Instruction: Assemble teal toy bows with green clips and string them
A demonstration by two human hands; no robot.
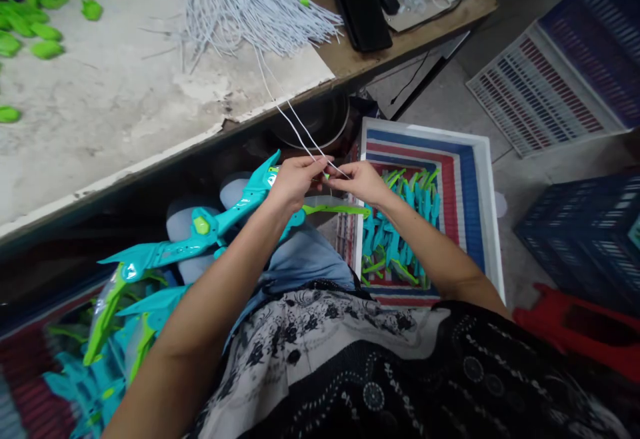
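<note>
Over my lap, my left hand [294, 180] is closed in a pinch on a white cord [303, 131] that runs down from the table edge in two strands. My right hand [364, 183] meets it fingertip to fingertip, also pinching the cord. A bit of bright green shows between the fingers, too small to name. Across my knees lies a turquoise toy bow [167, 252] with green parts; its end nearest my hands is partly hidden behind my left hand and forearm. A green and clear piece [345, 210] sticks out below my hands.
A bundle of white cords [255, 5] and loose green plastic parts [47, 32] lie on the worn table [120, 105]. At right stands a white crate [493, 225] holding several turquoise bows [400, 215]. More bows [100, 372] are piled at lower left. Dark blue crates [585, 239] stand farther right.
</note>
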